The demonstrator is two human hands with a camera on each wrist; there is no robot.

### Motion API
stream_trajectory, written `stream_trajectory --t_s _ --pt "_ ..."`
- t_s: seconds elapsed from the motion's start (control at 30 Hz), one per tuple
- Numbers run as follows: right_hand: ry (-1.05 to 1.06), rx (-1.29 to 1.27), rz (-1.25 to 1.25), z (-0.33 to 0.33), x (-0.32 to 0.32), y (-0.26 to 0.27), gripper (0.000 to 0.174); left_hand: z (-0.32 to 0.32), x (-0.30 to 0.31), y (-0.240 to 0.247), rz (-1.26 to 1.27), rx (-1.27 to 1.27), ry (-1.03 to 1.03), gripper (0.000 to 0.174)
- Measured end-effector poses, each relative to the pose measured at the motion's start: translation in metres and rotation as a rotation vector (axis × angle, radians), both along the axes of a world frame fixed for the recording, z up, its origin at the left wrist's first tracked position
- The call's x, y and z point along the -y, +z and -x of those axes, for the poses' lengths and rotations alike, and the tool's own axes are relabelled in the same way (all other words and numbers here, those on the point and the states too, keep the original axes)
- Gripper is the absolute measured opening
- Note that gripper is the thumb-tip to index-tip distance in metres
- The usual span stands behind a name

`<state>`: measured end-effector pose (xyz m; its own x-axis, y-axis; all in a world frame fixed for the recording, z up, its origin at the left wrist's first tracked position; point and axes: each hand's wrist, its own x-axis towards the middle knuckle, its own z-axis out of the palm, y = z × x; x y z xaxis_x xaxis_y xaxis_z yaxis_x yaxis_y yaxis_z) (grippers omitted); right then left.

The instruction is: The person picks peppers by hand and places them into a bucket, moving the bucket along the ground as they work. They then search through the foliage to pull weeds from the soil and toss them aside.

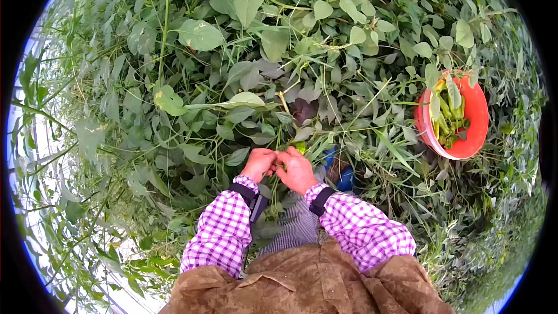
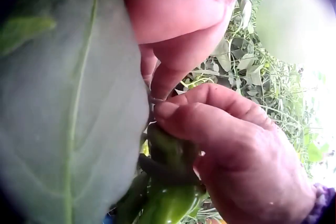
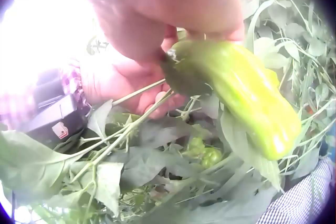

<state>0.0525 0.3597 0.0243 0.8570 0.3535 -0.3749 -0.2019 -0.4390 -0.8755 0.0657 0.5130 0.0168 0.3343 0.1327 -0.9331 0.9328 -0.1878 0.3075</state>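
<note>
Down among the leaves, both hands meet over one green pepper (image 3: pixel 247 98). The right hand (image 1: pixel 296 170) grasps it at the stem end, thumb and fingers curled round its top, so that the pepper hangs just below the palm and slants away from it. The left hand (image 1: pixel 258 164) is directly beside the right, fingertips touching it, its fingers clenched about the stalk (image 3: pixel 139 111) just above the pepper. A broad leaf (image 2: pixel 68 119) lies against the back of the left hand. Well off to the right hand's outer side a red bucket (image 1: pixel 479 122) sits tilted in the foliage, holding more peppers. Checked purple sleeves (image 1: pixel 224 229) run back from both wrists
</note>
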Motion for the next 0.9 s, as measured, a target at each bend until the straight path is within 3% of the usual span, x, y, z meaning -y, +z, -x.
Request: stream_trajectory --t_s 0.1,0.2,0.3,0.37,0.4,0.43,0.53,0.6,0.63,0.7,0.73,0.8,0.83,0.9 --pt "0.116 0.106 0.059 -0.012 0.006 0.001 0.019 -0.002 0.004 -0.005 0.031 0.002 0.110 0.014" --pt "0.302 0.394 0.311 -0.022 0.012 -0.007 0.013 -0.004 0.010 0.001 -0.038 -0.005 0.023 0.015" --pt "0.287 0.401 0.572 -0.046 0.029 -0.037 0.015 -0.003 0.006 0.004 0.014 -0.060 -0.076 0.016" --pt "0.138 0.309 0.486 -0.064 0.043 -0.040 0.017 -0.001 -0.003 0.010 -0.023 -0.036 -0.018 0.020" --pt "0.102 0.244 0.271 -0.068 0.058 -0.034 0.017 0.000 -0.008 0.012 -0.043 -0.036 -0.012 0.021" --pt "0.045 0.290 0.113 -0.074 0.071 -0.013 0.017 0.000 -0.013 0.012 -0.057 -0.032 -0.007 0.022" --pt "-0.181 0.480 0.049 -0.086 0.127 0.066 0.019 0.005 -0.031 0.006 -0.102 -0.018 -0.087 0.023" --pt "-0.275 0.835 0.318 -0.098 0.181 0.121 0.021 0.009 -0.036 0.002 -0.121 -0.013 -0.111 0.023" --pt "-0.417 0.938 0.279 -0.100 0.210 0.127 0.021 0.008 -0.035 0.003 -0.136 -0.005 -0.135 0.023" --pt "-0.586 1.073 0.480 -0.110 0.271 0.136 0.018 0.010 -0.034 0.002 -0.150 0.002 -0.157 0.023" --pt "-0.516 1.079 0.771 -0.113 0.312 0.133 0.021 0.011 -0.036 -0.001 -0.165 0.010 -0.169 0.023" --pt "-0.402 0.882 1.004 -0.114 0.371 0.106 0.022 0.012 -0.038 -0.004 -0.196 0.025 -0.208 0.023" --pt "-0.331 0.738 1.088 -0.115 0.374 0.101 0.022 0.011 -0.038 -0.005 -0.199 0.024 -0.207 0.023" --pt "-0.358 0.663 1.006 -0.103 0.373 0.088 0.022 0.011 -0.042 -0.003 -0.221 0.071 -0.273 0.022"
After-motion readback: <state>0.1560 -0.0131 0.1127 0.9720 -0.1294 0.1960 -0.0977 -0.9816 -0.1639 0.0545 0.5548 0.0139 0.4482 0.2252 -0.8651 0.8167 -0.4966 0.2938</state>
